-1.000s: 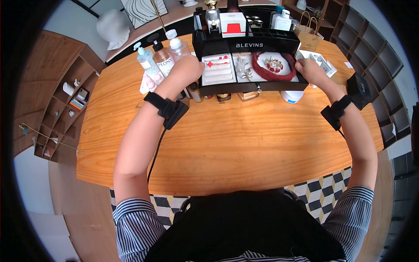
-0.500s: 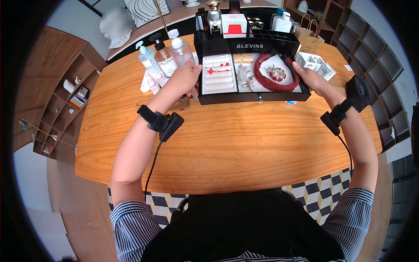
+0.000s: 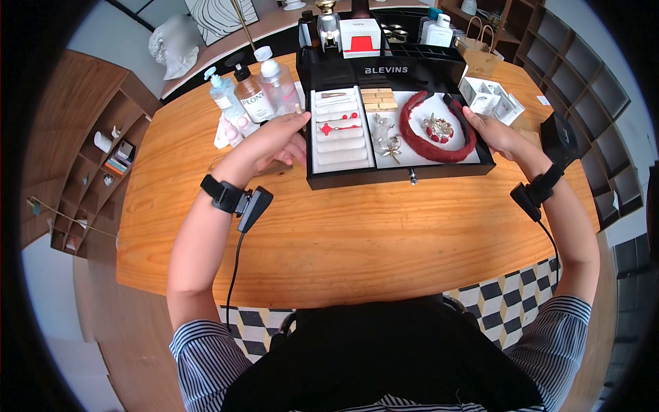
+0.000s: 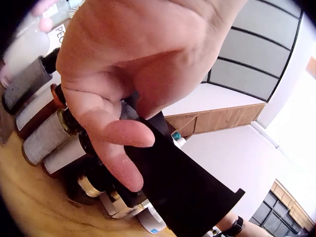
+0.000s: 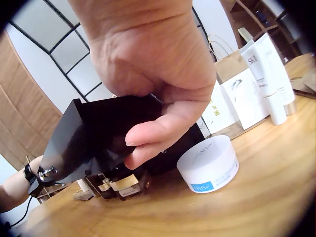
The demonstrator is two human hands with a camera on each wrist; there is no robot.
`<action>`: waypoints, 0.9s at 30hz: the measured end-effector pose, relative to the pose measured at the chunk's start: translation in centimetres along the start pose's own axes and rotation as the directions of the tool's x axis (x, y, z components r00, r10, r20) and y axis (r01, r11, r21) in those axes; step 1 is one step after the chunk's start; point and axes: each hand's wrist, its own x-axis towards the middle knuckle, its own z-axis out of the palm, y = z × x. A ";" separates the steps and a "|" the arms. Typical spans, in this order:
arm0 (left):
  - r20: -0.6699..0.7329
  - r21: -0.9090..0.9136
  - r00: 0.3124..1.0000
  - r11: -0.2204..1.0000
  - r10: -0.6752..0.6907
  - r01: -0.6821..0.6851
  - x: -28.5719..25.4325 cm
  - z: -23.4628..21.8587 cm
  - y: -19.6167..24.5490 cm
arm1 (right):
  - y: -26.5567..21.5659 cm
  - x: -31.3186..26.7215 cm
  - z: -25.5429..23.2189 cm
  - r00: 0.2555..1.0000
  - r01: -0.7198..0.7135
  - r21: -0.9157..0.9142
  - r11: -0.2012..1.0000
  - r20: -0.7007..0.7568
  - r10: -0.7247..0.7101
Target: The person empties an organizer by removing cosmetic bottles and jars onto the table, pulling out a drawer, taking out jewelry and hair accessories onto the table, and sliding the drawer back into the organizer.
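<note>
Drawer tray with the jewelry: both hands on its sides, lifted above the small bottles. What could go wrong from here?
The drawer is held only by its side walls, left hand and right hand, so a tilt could slide the red headband and brooch around. Small bottles and the white jar sit under it, so lowering it could knock them. The pump bottles stand close to the left hand.

A wide oval wooden bench (image 3: 357, 226) fills the middle of the room under bright, even light. Open wooden shelving (image 3: 75, 172) with small compartments stands at the left, and a similar shelf unit (image 3: 590, 89) lines the right wall. The floor (image 3: 508, 302) beneath shows black-and-white checkered tiles. Behind, a framed line drawing (image 3: 220, 15) leans against grey wall panels
</note>
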 end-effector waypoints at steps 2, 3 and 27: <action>0.027 0.035 0.999 0.999 0.022 -0.023 -0.7 0.1 0.5 | 0.1 -0.6 0.1 0.999 0.004 0.060 0.998 0.032 -0.006; 0.043 0.038 0.999 0.999 0.017 -0.019 -0.9 0.1 0.5 | 0.2 -0.8 0.0 1.000 0.002 0.064 0.998 0.030 -0.004; 0.358 0.109 0.929 0.992 -0.094 0.059 -7.9 0.6 -1.3 | 1.7 -7.6 2.3 0.972 -0.035 -0.050 0.998 0.232 0.046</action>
